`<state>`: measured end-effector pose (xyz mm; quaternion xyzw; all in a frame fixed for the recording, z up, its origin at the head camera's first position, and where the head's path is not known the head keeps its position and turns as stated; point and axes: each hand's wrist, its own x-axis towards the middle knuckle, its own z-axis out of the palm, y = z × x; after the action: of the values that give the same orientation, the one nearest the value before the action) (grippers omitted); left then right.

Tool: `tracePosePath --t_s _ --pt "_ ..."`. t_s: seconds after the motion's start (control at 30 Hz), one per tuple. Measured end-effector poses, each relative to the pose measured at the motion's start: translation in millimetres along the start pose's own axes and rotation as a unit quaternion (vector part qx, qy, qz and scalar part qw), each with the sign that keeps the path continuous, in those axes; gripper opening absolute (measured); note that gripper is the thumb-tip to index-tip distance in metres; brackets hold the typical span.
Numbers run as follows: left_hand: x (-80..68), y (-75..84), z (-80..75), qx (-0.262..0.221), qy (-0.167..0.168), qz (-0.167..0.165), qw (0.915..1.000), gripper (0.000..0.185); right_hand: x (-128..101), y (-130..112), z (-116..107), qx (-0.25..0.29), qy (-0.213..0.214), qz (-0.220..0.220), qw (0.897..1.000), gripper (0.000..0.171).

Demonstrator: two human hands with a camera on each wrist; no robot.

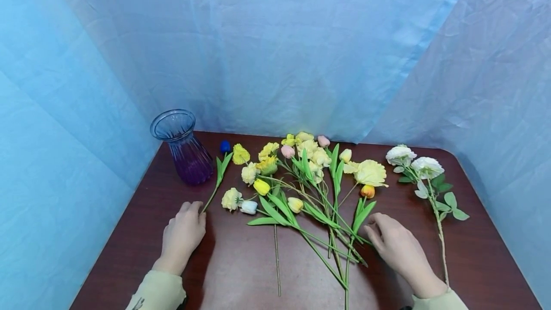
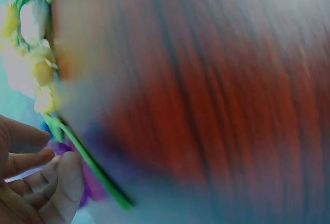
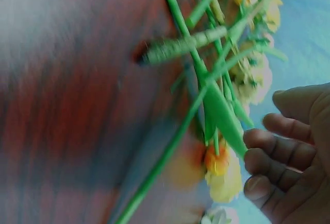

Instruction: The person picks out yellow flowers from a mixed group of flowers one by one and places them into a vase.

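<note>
The left hand (image 2: 31,183) is lying at the lower left of the frame, fingers loosely curled beside a green stem (image 2: 95,170) that is running up toward blurred yellow and white flowers (image 2: 31,44) over the reddish-brown table (image 2: 206,105).

head view looks down over the table (image 1: 241,271); both wrist views sit close, seemingly sharing its flowers (image 1: 301,166).

The tabletop (image 1: 241,262) is dark reddish-brown with a wood grain, and the backdrop (image 1: 275,47) behind it is pale blue. The vase (image 1: 182,147) is blue glass at the rim shading to purple below, with ribbed lines. The flowers (image 1: 301,166) are mostly yellow and cream on green stems, with pink, orange, blue and white buds; the white roses (image 1: 415,164) have green leaves.
</note>
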<state>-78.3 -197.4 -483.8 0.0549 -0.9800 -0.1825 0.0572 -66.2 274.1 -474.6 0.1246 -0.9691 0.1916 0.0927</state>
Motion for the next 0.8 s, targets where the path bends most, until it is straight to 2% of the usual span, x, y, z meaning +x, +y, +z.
tracePosePath --t_s 0.13,0.2,0.33,0.5,0.67,0.8 --pt "-5.5 22.5 1.3 0.007 0.029 0.047 0.9984 0.023 -2 -16 10 -0.007 0.029 -0.065 0.997 0.016" --pt "-9.6 35.9 2.8 0.007 0.027 0.068 0.9973 0.02 -3 -24 16 -0.008 0.038 -0.101 0.994 0.019" --pt "-19.7 61.6 9.2 0.009 -0.024 0.088 0.9958 0.015 -5 -39 30 -0.01 0.04 -0.154 0.987 0.023" --pt "-33.1 86.6 21.3 0.011 -0.093 0.119 0.9885 0.022 -9 -57 46 -0.014 0.017 -0.172 0.985 0.029" --pt "-44.3 104.4 30.7 0.021 -0.134 0.148 0.9796 0.033 -12 -67 59 -0.032 -0.011 -0.18 0.983 0.037" --pt "-50.4 113.8 38.2 0.044 -0.15 0.164 0.9739 0.037 -11 -72 66 -0.07 -0.016 -0.18 0.981 0.036"
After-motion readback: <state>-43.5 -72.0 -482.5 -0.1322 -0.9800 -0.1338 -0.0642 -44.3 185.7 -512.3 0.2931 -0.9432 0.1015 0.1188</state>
